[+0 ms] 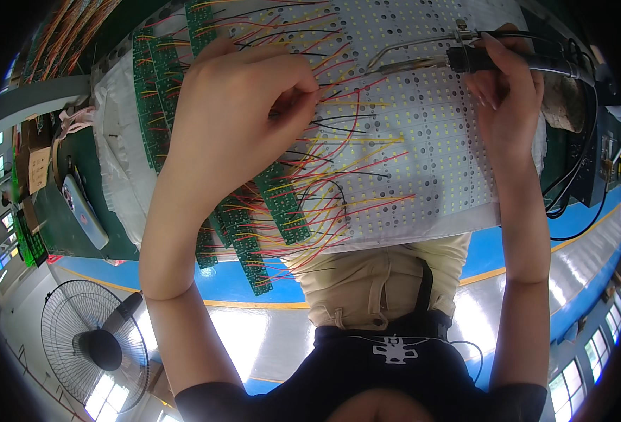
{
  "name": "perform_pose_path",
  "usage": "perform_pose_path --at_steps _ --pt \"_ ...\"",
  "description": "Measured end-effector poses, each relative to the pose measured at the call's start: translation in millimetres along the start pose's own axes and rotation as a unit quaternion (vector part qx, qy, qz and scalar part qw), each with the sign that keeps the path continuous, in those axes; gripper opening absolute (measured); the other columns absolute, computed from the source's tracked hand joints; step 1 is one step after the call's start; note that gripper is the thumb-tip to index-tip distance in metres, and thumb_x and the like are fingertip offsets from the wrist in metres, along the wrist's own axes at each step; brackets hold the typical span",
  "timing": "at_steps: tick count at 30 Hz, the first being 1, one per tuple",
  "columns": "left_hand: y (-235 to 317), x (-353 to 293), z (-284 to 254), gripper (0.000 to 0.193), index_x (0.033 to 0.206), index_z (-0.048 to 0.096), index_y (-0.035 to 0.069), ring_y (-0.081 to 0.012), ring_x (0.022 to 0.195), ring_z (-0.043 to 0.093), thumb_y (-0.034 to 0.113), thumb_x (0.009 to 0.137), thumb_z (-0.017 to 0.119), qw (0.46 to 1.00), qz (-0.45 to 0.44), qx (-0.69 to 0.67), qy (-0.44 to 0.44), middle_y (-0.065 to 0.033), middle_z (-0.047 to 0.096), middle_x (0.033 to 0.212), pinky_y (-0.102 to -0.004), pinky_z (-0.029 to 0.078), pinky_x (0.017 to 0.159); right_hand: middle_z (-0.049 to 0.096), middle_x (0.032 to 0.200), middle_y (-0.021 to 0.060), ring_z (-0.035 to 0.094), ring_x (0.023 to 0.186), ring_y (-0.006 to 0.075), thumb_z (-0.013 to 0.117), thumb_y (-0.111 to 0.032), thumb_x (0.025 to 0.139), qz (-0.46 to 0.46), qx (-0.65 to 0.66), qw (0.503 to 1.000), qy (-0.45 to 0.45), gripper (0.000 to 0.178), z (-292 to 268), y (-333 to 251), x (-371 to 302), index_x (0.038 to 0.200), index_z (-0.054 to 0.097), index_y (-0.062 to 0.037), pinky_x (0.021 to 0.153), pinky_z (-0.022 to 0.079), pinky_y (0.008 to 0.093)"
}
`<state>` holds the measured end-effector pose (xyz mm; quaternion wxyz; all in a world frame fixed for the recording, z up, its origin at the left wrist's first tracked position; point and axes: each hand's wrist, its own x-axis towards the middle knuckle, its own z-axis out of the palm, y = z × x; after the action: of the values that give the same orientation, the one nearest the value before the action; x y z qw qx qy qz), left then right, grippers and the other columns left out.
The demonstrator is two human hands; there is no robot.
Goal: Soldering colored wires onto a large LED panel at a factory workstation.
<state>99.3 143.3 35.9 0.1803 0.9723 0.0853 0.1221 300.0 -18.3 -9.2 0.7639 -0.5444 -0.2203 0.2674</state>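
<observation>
My right hand (511, 98) grips a soldering iron (469, 60) by its black handle, the metal tip pointing left. A thin curved metal tube (412, 43) is clamped to the iron and ends close to the tip. Thumb and forefinger of my left hand (233, 105) are pinched together on a thin wire (330, 85), just left of the iron's tip; the pinch itself is partly hidden. Beneath both hands lies a white panel (440, 151) with rows of small yellow LEDs. Narrow green circuit boards (282, 207) with red, yellow and black wires overlap the panel's left side, partly behind my left arm.
A phone (85, 211) lies on the green table (124, 239) at the left, near a cardboard box (39, 158). Black cables (592, 141) hang at the right. A fan (99, 348) stands at lower left; bundled wires (71, 35) are at upper left.
</observation>
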Motion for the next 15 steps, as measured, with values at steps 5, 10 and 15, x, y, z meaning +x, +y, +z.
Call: perform_pose_path --at_steps 5,10,15 --pt "-1 0 0 0.005 0.071 0.061 0.008 -0.0142 0.053 0.051 0.007 0.069 0.065 1.0 -0.003 -0.005 0.005 -0.0002 0.055 0.062 -0.0272 0.035 0.062 0.043 0.057 -0.0013 0.029 0.043 0.0047 0.055 -0.013 0.083 0.006 0.037 0.999 -0.031 0.008 -3 -2 2 0.081 0.053 -0.005 0.046 0.025 0.0221" --pt "-1 3 -3 0.007 0.074 0.061 0.008 -0.0146 0.056 0.053 0.007 0.07 0.066 1.0 0.0 0.002 -0.009 -0.0008 0.056 0.063 -0.0264 0.035 0.063 0.04 0.054 -0.0023 0.028 0.042 0.0049 0.055 -0.013 0.083 0.001 0.04 0.999 0.02 0.01 6 -3 5 0.078 0.051 -0.0054 0.045 0.024 0.022" --pt "-12 12 -10 0.008 0.077 0.06 0.004 -0.0141 0.056 0.052 0.008 0.071 0.066 0.98 0.072 0.073 0.172 -0.004 0.055 0.062 -0.0276 0.034 0.059 0.036 0.051 -0.0032 0.025 0.041 0.005 0.054 -0.009 0.083 0.007 0.069 0.997 -0.044 0.008 2 -2 5 0.078 0.051 -0.0051 0.043 0.021 0.0221"
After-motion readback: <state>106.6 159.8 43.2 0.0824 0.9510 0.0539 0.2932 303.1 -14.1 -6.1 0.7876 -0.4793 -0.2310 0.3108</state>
